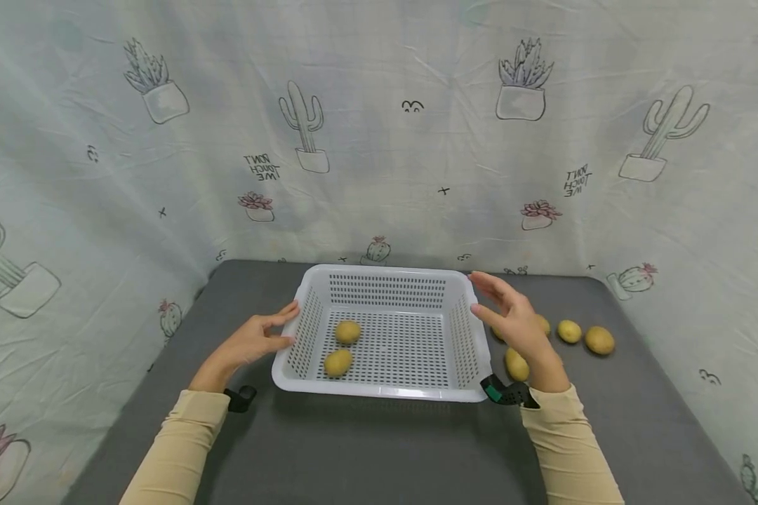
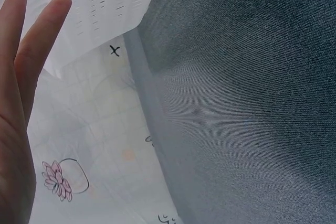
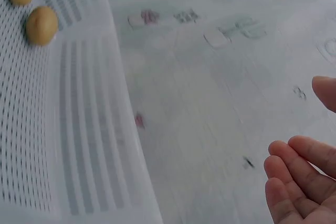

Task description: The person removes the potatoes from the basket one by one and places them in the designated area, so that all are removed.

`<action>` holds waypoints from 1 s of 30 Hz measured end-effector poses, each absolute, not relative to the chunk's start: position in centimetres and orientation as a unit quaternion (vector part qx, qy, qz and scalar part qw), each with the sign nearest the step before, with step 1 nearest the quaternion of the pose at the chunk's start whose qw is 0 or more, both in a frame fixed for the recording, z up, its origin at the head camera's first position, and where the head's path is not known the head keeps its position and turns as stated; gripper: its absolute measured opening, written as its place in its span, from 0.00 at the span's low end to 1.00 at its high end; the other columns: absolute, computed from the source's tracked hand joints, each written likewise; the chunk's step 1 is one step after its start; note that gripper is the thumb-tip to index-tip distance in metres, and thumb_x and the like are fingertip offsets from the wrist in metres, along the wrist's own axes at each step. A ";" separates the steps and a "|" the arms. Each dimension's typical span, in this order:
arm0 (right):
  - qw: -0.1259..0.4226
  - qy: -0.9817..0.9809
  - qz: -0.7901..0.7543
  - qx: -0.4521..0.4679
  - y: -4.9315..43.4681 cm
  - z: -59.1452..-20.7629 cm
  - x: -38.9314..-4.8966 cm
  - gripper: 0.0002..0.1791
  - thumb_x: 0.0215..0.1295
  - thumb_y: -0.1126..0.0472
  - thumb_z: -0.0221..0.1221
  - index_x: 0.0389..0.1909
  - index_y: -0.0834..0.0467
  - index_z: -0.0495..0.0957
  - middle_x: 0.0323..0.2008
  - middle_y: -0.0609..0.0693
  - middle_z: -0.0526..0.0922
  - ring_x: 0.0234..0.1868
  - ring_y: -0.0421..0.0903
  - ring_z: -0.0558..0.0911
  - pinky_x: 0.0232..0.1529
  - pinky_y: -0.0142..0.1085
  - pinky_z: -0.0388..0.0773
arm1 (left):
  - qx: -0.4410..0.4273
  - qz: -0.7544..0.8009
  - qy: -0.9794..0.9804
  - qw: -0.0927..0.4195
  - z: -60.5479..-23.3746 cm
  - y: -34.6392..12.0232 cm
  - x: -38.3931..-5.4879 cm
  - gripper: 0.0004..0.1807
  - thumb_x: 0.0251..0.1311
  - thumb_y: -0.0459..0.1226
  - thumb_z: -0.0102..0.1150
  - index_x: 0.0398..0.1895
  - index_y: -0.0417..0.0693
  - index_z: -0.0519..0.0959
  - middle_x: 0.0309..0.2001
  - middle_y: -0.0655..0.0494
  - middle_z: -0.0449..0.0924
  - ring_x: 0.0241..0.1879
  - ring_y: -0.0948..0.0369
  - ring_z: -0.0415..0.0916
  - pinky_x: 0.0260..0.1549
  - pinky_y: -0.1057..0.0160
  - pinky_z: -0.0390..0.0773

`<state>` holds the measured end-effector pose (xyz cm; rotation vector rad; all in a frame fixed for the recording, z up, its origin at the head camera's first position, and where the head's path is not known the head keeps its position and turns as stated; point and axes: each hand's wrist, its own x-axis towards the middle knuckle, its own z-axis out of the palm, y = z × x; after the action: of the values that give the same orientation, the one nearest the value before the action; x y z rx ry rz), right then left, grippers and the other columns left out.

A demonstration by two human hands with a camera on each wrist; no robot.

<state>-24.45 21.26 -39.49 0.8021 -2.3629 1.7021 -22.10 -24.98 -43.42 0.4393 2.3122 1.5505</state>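
Note:
A white plastic basket (image 1: 385, 393) with slotted walls sits before me on the grey table in the head view. Two yellow potatoes, one potato (image 1: 348, 332) behind the other potato (image 1: 337, 362), lie in its left part. At the basket's left rim is my left hand (image 1: 246, 344), thumb and fingertips right at the edge. The left wrist view shows its fingers (image 2: 39, 40) extended in front of the slotted wall. Beside the right rim my right hand (image 1: 512, 319) is raised with fingers spread from the thumb; in the right wrist view the palm and fingers hold nothing.
Right of the basket, several more potatoes lie on the table, among them one potato (image 1: 516, 365) partly behind my right wrist and another potato (image 1: 599, 340) farthest right. A patterned white cloth (image 1: 379, 140) hangs behind and along both sides of the table (image 1: 379, 456).

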 end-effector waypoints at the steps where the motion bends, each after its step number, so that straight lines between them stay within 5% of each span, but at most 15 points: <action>1: 0.056 -0.778 0.564 0.272 20.7 -39.4 -24.8 0.29 0.65 0.71 0.56 0.67 0.66 0.62 0.65 0.65 0.66 0.65 0.39 0.67 0.61 0.22 0.62 | 0.155 0.542 0.810 0.161 -43.4 -24.9 -22.1 0.38 0.62 0.32 0.58 0.71 0.33 0.50 0.75 0.42 0.35 0.54 0.41 0.75 0.43 0.68 0.77; 5: 0.030 -0.767 0.570 0.294 18.9 -38.9 -26.1 0.29 0.65 0.71 0.55 0.67 0.66 0.61 0.66 0.64 0.65 0.66 0.55 0.65 0.66 0.32 0.61 | 0.158 0.540 0.811 0.160 -43.5 -24.9 -22.2 0.38 0.62 0.32 0.57 0.71 0.34 0.50 0.75 0.42 0.35 0.55 0.40 0.73 0.44 0.68 0.77; 12: -0.041 -0.751 0.584 0.304 15.5 -38.2 -28.6 0.29 0.68 0.66 0.54 0.69 0.64 0.60 0.67 0.65 0.63 0.68 0.59 0.62 0.68 0.50 0.56 | 0.164 0.540 0.812 0.148 -43.3 -24.9 -22.5 0.38 0.62 0.33 0.57 0.71 0.35 0.51 0.75 0.45 0.36 0.62 0.37 0.64 0.45 0.72 0.75; 30: -0.173 -0.762 0.582 0.225 5.3 -41.2 -33.2 0.28 0.66 0.62 0.57 0.67 0.59 0.65 0.65 0.55 0.69 0.66 0.51 0.67 0.63 0.48 0.66 | 0.162 0.539 0.812 0.154 -43.4 -25.0 -22.0 0.38 0.61 0.31 0.57 0.71 0.33 0.51 0.75 0.42 0.36 0.56 0.38 0.72 0.44 0.67 0.77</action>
<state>-33.18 5.33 -41.23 0.7960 -2.7002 2.0632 -22.02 -24.99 -43.41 0.4632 2.3294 1.5442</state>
